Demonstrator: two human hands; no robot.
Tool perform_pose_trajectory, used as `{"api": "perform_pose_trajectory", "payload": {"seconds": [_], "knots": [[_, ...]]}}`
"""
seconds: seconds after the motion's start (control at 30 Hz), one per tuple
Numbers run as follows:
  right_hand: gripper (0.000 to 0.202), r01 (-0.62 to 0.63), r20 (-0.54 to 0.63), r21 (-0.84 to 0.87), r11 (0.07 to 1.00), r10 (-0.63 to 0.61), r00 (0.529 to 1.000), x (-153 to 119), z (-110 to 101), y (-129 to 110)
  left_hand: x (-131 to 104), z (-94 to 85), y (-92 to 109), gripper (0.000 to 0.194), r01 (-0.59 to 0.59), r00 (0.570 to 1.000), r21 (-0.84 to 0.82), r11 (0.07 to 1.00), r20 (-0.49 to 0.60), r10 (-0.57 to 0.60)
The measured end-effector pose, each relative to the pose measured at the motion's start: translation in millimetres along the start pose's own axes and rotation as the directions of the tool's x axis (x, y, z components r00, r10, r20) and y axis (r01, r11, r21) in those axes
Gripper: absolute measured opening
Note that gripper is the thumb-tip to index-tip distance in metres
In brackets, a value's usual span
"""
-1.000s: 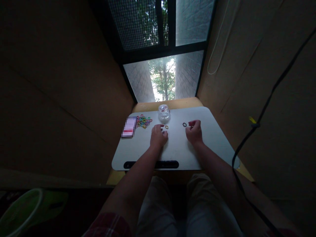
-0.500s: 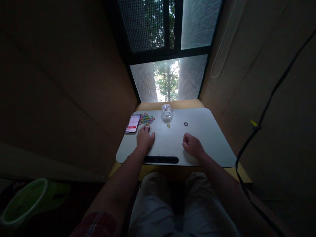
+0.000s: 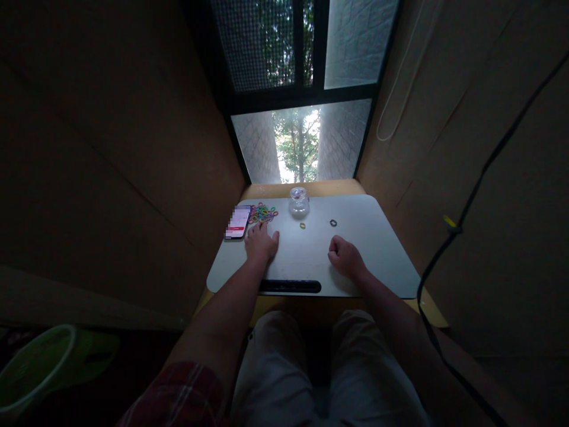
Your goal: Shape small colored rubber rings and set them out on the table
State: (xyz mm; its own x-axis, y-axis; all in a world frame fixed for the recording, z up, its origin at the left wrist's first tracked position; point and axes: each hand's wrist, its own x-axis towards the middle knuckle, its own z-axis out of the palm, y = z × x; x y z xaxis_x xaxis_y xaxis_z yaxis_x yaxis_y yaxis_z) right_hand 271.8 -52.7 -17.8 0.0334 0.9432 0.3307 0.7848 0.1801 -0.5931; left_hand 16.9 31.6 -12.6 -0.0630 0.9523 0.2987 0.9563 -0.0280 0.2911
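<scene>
Rings of mixed colours (image 3: 265,211) lie heaped toward the far-left corner of the white tabletop (image 3: 382,246) in the head view, just right of a smartphone (image 3: 237,222). The heap runs longest from left to right; its rings face various ways. Two rings lie flat apart from it, past the middle of the tabletop toward the far edge: a yellow ring (image 3: 303,226) and, to its right, a dark ring (image 3: 333,223). Both look slightly oval, long axis roughly parallel to the far edge.

Left hand (image 3: 261,242) is open, palm down, thumb apart, fingertips at the heap's near side; contact cannot be confirmed. Right hand (image 3: 344,256) is curled closed nearer the near edge, short of the dark ring; whether it encloses anything cannot be told.

A clear jar (image 3: 299,204) stands upright near the far edge. The smartphone's long axis runs from near to far, its far end leaning right. The tabletop has rounded corners and a black slot (image 3: 291,286) along its near edge.

Room: dim, brown walls (image 3: 133,136); dark-framed window (image 3: 300,142) beyond the far edge, tree outside; black cable (image 3: 484,172) at right; green basket (image 3: 40,367) low at left.
</scene>
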Motion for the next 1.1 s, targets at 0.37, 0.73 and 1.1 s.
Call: {"api": "perform_pose_trajectory", "payload": {"seconds": [0.37, 0.73, 1.1], "knots": [[0.006, -0.013, 0.048, 0.006, 1.000, 0.012, 0.999, -5, 0, -5, -29, -9.5, -10, 0.037, -0.035, 0.992, -0.549, 0.835, -0.121, -0.038], [0.032, 0.051, 0.021, 0.173, 0.984, -0.055, 0.998, -24, 20, -38, -84, -2.5, 70, 0.017, 0.070, 0.996, -0.854, 0.516, 0.088, 0.012], [0.033, 0.097, 0.049, 0.208, 0.973, -0.109, 0.993, -24, 17, -36, -86, 1.5, 66, 0.014, -0.066, 0.972, -0.766, 0.639, 0.096, 0.216]]}}
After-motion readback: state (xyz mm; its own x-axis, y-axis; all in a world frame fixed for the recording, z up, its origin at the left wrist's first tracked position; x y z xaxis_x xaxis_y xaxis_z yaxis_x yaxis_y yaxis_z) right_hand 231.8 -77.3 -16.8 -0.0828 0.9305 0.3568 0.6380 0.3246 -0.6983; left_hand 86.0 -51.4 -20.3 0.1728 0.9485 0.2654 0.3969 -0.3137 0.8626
